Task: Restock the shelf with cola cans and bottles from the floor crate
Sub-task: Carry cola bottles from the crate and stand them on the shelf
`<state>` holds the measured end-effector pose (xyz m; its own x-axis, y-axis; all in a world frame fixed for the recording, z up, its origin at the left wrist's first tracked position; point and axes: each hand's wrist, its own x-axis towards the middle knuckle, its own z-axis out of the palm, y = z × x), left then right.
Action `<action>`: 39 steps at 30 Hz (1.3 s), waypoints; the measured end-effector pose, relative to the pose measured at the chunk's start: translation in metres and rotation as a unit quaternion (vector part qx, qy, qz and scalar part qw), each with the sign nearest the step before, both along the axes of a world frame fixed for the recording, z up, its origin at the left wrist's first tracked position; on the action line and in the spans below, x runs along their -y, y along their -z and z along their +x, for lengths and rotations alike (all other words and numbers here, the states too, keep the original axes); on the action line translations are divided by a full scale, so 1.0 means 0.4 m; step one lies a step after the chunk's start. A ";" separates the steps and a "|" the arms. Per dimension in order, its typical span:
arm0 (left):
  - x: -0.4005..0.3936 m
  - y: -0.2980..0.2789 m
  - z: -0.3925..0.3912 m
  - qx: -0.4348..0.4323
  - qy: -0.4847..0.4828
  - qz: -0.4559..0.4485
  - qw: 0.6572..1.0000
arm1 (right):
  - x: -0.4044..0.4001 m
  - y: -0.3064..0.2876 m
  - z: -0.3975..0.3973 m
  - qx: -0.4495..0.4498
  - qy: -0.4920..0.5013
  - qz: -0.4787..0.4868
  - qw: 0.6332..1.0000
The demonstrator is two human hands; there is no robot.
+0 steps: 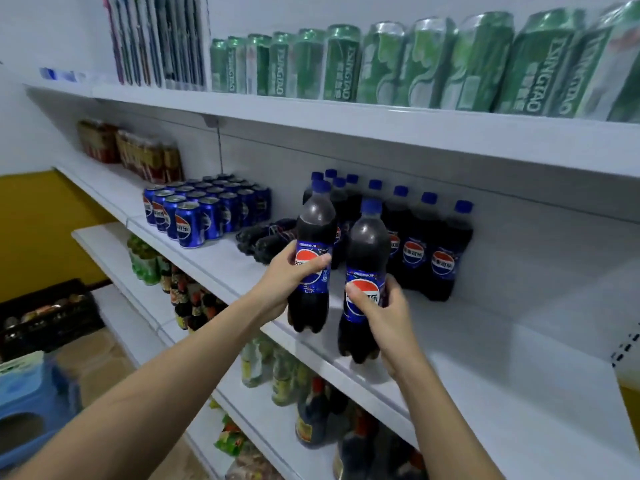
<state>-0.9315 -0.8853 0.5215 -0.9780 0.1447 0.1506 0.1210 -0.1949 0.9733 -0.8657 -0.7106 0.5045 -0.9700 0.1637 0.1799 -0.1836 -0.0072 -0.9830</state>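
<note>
Each of my hands holds one upright cola bottle with a blue cap and blue label at the front edge of the white middle shelf (485, 358). My left hand (291, 275) grips the left bottle (313, 230) around its label. My right hand (381, 306) grips the right bottle (367, 244) the same way. Behind them a row of matching cola bottles (429, 251) stands against the shelf's back. Two bottles (266, 237) lie on their sides to the left. Further left stands a block of blue cola cans (204, 209).
A black floor crate (48, 317) with goods sits at lower left beside a blue stool (31, 403). Green beer cans (415, 64) line the top shelf. Red cans (138, 150) stand far left. Sauce and drink bottles (311, 410) fill the lower shelves.
</note>
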 end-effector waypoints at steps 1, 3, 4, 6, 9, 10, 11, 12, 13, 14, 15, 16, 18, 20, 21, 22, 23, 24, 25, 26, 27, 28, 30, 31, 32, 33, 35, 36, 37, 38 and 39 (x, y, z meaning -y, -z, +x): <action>-0.012 0.004 -0.034 -0.004 0.003 0.001 1.000 | -0.015 0.003 -0.029 -0.005 0.010 0.012 1.000; -0.033 0.013 -0.089 -0.013 0.003 -0.004 1.000 | -0.039 0.019 -0.084 -0.005 0.029 0.015 0.999; -0.043 0.018 -0.113 -0.014 0.001 -0.008 1.000 | -0.047 0.026 -0.107 -0.003 0.039 0.012 0.999; -0.058 0.033 -0.161 -0.011 0.005 -0.014 1.000 | -0.060 0.044 -0.154 -0.001 0.063 0.020 0.998; -0.075 0.058 -0.219 -0.008 0.016 -0.018 1.000 | -0.073 0.071 -0.215 0.017 0.091 0.011 0.996; -0.081 0.067 -0.236 -0.010 0.021 -0.017 1.000 | -0.075 0.080 -0.232 0.024 0.101 0.005 0.995; -0.088 0.077 -0.250 -0.012 0.026 -0.017 0.999 | -0.076 0.086 -0.247 0.026 0.110 -0.002 0.994; -0.094 0.086 -0.263 -0.016 0.034 -0.016 0.999 | -0.076 0.094 -0.263 0.022 0.121 -0.004 0.992; -0.099 0.094 -0.277 -0.019 0.043 -0.019 0.999 | -0.074 0.099 -0.276 0.018 0.130 -0.001 0.991; -0.103 0.101 -0.290 -0.023 0.054 -0.022 0.998 | -0.071 0.103 -0.286 0.013 0.136 0.007 0.991; -0.106 0.107 -0.300 -0.027 0.068 -0.022 0.997 | -0.068 0.107 -0.298 0.006 0.136 0.016 0.991; -0.111 0.110 -0.309 -0.034 0.083 -0.020 0.996 | -0.066 0.110 -0.310 -0.003 0.131 0.023 0.991; -0.116 0.121 -0.321 -0.054 0.108 -0.018 0.993 | -0.062 0.119 -0.333 -0.008 0.128 0.038 0.991; -0.111 0.144 -0.330 -0.075 0.114 -0.028 0.990 | -0.063 0.130 -0.355 -0.005 0.130 0.049 0.990; -0.106 0.161 -0.334 -0.083 0.111 -0.051 0.989 | -0.065 0.135 -0.364 -0.007 0.133 0.050 0.990; -0.100 0.180 -0.338 -0.091 0.104 -0.089 0.986 | -0.064 0.137 -0.370 -0.008 0.139 0.053 0.989; -0.092 0.200 -0.340 -0.094 0.098 -0.130 0.982 | -0.063 0.140 -0.374 -0.010 0.145 0.054 0.988; -0.086 0.220 -0.343 -0.096 0.092 -0.165 0.977 | -0.061 0.140 -0.376 -0.012 0.149 0.053 0.987; -0.082 0.235 -0.343 -0.101 0.088 -0.190 0.973 | -0.059 0.143 -0.379 -0.014 0.153 0.050 0.987; -0.082 0.244 -0.345 -0.113 0.078 -0.209 0.968 | -0.054 0.140 -0.377 -0.017 0.158 0.050 0.986; -0.085 0.246 -0.349 -0.126 0.064 -0.222 0.965 | -0.051 0.139 -0.379 -0.019 0.164 0.049 0.985; -0.091 0.248 -0.358 -0.135 0.049 -0.230 0.962 | -0.046 0.135 -0.377 -0.020 0.169 0.048 0.984; -0.104 0.246 -0.376 -0.148 0.014 -0.239 0.960 | -0.039 0.127 -0.375 -0.021 0.173 0.041 0.984; -0.114 0.246 -0.381 -0.150 -0.006 -0.235 0.960 | -0.036 0.124 -0.375 -0.024 0.169 0.040 0.985; -0.126 0.246 -0.380 -0.152 -0.026 -0.224 0.962 | -0.033 0.122 -0.374 -0.027 0.165 0.044 0.985; -0.139 0.249 -0.375 -0.153 -0.049 -0.206 0.965 | -0.031 0.126 -0.373 -0.030 0.164 0.049 0.985; -0.162 0.254 -0.355 -0.144 -0.098 -0.170 0.970 | -0.027 0.145 -0.367 -0.029 0.171 0.063 0.983; -0.170 0.264 -0.351 -0.145 -0.129 -0.166 0.967 | -0.024 0.160 -0.360 -0.026 0.177 0.078 0.981; -0.173 0.276 -0.354 -0.152 -0.152 -0.171 0.961 | -0.023 0.176 -0.357 -0.026 0.182 0.097 0.978; -0.173 0.284 -0.358 -0.158 -0.161 -0.176 0.958 | -0.023 0.188 -0.355 -0.025 0.192 0.121 0.974; -0.173 0.293 -0.364 -0.155 -0.157 -0.172 0.960 | -0.025 0.196 -0.355 -0.019 0.204 0.149 0.967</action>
<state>-1.0769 -0.8161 0.4044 -0.8975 -0.0574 0.4372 0.4150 0.2248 0.8816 -1.0076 -0.7008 0.4261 -0.8275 0.4668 0.3121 -0.1471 0.3562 -0.9228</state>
